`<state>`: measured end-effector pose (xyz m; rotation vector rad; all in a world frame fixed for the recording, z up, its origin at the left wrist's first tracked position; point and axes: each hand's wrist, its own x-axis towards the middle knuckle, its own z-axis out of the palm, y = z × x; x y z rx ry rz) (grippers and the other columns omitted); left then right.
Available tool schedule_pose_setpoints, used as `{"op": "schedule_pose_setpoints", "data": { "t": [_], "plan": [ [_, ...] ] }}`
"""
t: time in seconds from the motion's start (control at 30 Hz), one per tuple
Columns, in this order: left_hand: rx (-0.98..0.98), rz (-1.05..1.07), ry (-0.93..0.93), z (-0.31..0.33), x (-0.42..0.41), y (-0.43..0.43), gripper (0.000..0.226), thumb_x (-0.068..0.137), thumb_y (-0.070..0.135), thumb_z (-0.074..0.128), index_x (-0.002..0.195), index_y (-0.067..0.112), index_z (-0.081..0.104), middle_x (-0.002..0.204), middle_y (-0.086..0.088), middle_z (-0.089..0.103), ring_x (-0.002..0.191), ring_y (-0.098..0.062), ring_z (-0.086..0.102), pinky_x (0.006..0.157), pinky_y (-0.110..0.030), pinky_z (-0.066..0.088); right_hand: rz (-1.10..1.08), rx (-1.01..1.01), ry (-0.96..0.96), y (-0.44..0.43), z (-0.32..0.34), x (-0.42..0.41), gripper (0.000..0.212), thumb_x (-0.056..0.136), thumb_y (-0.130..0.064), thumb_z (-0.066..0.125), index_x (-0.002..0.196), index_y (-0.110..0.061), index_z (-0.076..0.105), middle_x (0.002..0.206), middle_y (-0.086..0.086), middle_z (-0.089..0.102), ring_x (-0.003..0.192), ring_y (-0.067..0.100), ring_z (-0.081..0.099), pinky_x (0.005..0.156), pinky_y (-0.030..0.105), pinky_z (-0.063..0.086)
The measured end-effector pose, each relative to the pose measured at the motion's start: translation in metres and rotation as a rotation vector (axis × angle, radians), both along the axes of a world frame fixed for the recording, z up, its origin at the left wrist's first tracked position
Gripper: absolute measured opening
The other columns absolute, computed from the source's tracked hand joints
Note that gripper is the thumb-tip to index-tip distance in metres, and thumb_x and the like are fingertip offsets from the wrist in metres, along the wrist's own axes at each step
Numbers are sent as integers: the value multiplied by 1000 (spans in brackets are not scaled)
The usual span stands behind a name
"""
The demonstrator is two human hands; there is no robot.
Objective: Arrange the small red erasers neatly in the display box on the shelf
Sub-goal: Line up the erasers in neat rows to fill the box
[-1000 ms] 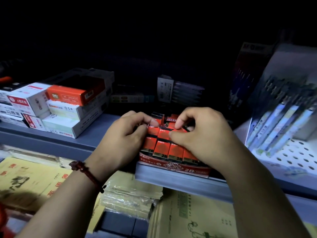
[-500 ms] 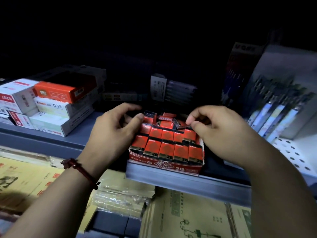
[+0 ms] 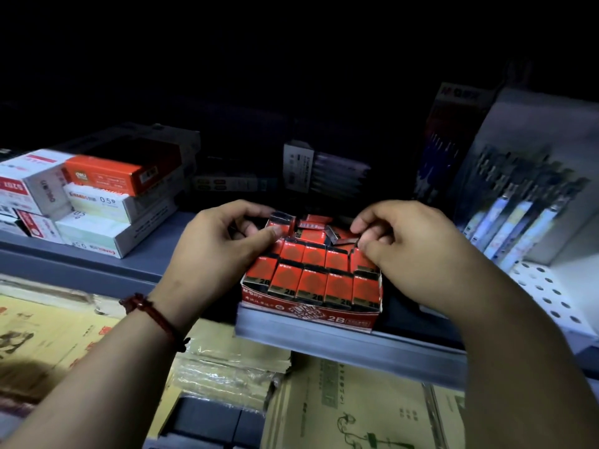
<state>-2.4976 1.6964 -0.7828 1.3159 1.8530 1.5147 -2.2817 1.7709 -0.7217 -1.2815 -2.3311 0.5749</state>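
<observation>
A red display box (image 3: 308, 314) marked 2B stands at the front edge of the grey shelf (image 3: 340, 346). Small red erasers (image 3: 312, 281) fill its front two rows upright, while several more lie loose and tilted at the back (image 3: 311, 222). My left hand (image 3: 214, 251) is at the box's back left and pinches an upright eraser (image 3: 280, 223) between thumb and fingers. My right hand (image 3: 408, 251) is at the back right, and its thumb and forefinger pinch a tilted eraser (image 3: 345, 241). A red bead bracelet sits on my left wrist.
Stacked white and orange stationery boxes (image 3: 97, 196) stand on the shelf to the left. A pen display (image 3: 518, 209) leans at the right over a perforated white panel (image 3: 544, 286). Pen packs (image 3: 321, 171) lie behind the box. Yellow paper pads (image 3: 350, 406) lie on the lower level.
Both hands have drawn apart from the middle of the box toward its back corners, uncovering the front rows. Each hand now pinches an eraser in the back row.
</observation>
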Motion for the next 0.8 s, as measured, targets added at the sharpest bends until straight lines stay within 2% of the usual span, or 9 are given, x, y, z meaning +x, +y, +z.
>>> {"op": "schedule_pose_setpoints", "data": {
  "t": [0.07, 0.13, 0.2, 0.27, 0.37, 0.5, 0.6, 0.7, 0.8],
  "plan": [
    [-4, 13, 19, -1, -1, 0, 18, 87, 34, 77, 104, 29, 74, 72, 4, 66, 65, -9, 65, 63, -22, 52, -36, 15, -29, 0, 1, 1, 28, 96, -6, 50, 99, -27, 68, 93, -6, 66, 78, 7, 60, 64, 22, 48],
    [-2, 42, 41, -2, -2, 0, 16, 87, 34, 77, 102, 29, 74, 75, 4, 70, 67, -10, 68, 64, -23, 53, -127, 57, -68, -1, -1, -2, 24, 97, -7, 47, 98, -20, 67, 95, 1, 64, 75, 15, 57, 61, 26, 45],
    [-1, 88, 66, -3, -3, -1, 15, 87, 32, 77, 102, 28, 74, 77, 4, 73, 70, -9, 70, 64, -17, 52, -234, 76, -96, -4, -2, -9, 20, 99, -13, 47, 84, -13, 60, 82, 6, 55, 61, 15, 47, 51, 26, 34],
    [-11, 111, 79, -2, -2, -1, 11, 87, 31, 77, 97, 26, 76, 78, 5, 75, 73, -7, 71, 63, -11, 52, -264, 33, -162, -11, -5, -19, 32, 101, -13, 47, 70, -14, 44, 71, 2, 42, 55, 10, 36, 45, 29, 24],
    [-21, 133, 102, -1, 0, -3, 5, 87, 29, 77, 89, 25, 78, 77, 5, 76, 72, -7, 72, 61, -9, 51, -262, 28, -171, -12, -11, -28, 36, 100, -10, 47, 66, -16, 36, 67, 1, 37, 54, 10, 33, 44, 27, 24],
    [13, 135, 91, -2, -1, -6, 12, 85, 26, 80, 97, 28, 76, 72, 3, 74, 69, -14, 72, 60, -14, 52, -263, 72, -124, -11, -17, -33, 33, 100, -14, 44, 68, -18, 34, 70, -1, 37, 56, 11, 35, 47, 28, 26],
    [24, 81, 81, -1, -3, -7, 20, 84, 24, 81, 101, 33, 76, 71, 2, 72, 64, -12, 68, 64, -24, 53, -256, 75, -78, -10, -21, -31, 25, 101, -17, 42, 77, -13, 45, 76, 2, 44, 61, 15, 42, 50, 30, 31],
    [27, 49, 37, 0, -4, -6, 19, 82, 24, 83, 98, 33, 76, 71, -1, 71, 61, -9, 64, 64, -25, 51, -271, 67, -18, -8, -26, -28, 20, 100, -20, 44, 91, -8, 57, 91, 12, 58, 75, 28, 53, 63, 32, 37],
    [16, 64, 0, 2, -2, -3, 17, 79, 28, 85, 93, 31, 76, 70, 1, 69, 59, -7, 64, 63, -26, 53, -284, 96, 21, -8, -28, -28, 14, 98, -18, 47, 88, -11, 52, 96, 15, 58, 79, 29, 51, 66, 31, 33]
  ]
}}
